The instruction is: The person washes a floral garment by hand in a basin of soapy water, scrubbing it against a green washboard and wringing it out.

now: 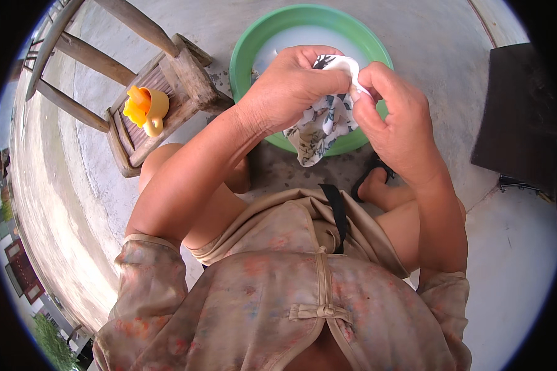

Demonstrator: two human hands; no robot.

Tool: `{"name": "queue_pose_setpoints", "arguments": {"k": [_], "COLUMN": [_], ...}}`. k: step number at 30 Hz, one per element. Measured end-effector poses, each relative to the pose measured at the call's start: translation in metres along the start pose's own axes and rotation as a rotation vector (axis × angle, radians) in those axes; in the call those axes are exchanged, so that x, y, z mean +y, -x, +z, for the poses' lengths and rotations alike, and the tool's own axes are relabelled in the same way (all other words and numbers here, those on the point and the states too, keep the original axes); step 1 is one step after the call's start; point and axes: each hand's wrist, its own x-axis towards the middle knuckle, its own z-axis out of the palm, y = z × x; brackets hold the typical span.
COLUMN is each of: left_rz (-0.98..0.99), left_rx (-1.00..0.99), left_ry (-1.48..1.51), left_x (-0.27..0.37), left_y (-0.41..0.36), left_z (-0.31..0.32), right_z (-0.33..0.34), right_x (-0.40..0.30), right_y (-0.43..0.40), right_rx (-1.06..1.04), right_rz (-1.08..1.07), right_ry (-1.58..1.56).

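Note:
A white cloth (327,116) with a dark leaf print hangs bunched between my two hands. My left hand (301,86) pinches its upper edge between thumb and fingers. On the other side, my right hand (392,104) grips the same edge close by, with the fingertips of both hands nearly meeting. Below them a round green plastic basin (243,51) rests on the floor and holds cloudy, whitish water (301,37). The cloth's lower end droops over the basin's near rim. My hands hide part of the basin.
A wooden chair (195,76) stands at the left, close to my left arm. On its slatted seat sits a yellow cup (158,106) with an orange-yellow object (138,104) in it. A dark panel-like object (520,111) stands at the right. The concrete floor (441,41) has wet spots near the basin.

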Motion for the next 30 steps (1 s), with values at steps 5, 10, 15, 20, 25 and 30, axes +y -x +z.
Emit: {"name": "queue_pose_setpoints", "arguments": {"k": [5, 10, 15, 20, 25, 30], "left_rz": [-0.038, -0.051, -0.005, -0.049, -0.044, -0.020], "left_rx": [0.046, 0.012, -0.029, -0.076, -0.012, -0.010], "left_ry": [-0.053, -0.055, -0.031, 0.085, 0.117, 0.103], "left_x": [-0.001, -0.005, -0.001, 0.002, -0.001, 0.000], "left_y": [0.002, -0.001, 0.006, 0.002, 0.000, 0.002], "left_z": [0.001, 0.000, 0.002, -0.003, 0.001, 0.002], "right_z": [0.002, 0.003, -0.003, -0.020, -0.021, -0.018], "right_x": [0.011, 0.004, 0.010, 0.015, 0.024, 0.026], "right_y": [-0.003, 0.001, -0.001, -0.002, -0.001, -0.002], "right_rx": [0.003, 0.020, -0.059, -0.184, -0.229, -0.231], "right_rz": [0.065, 0.038, 0.238, 0.410, 0.415, 0.421], "right_ry": [0.006, -0.015, -0.228, -0.627, -0.675, -0.699]}}
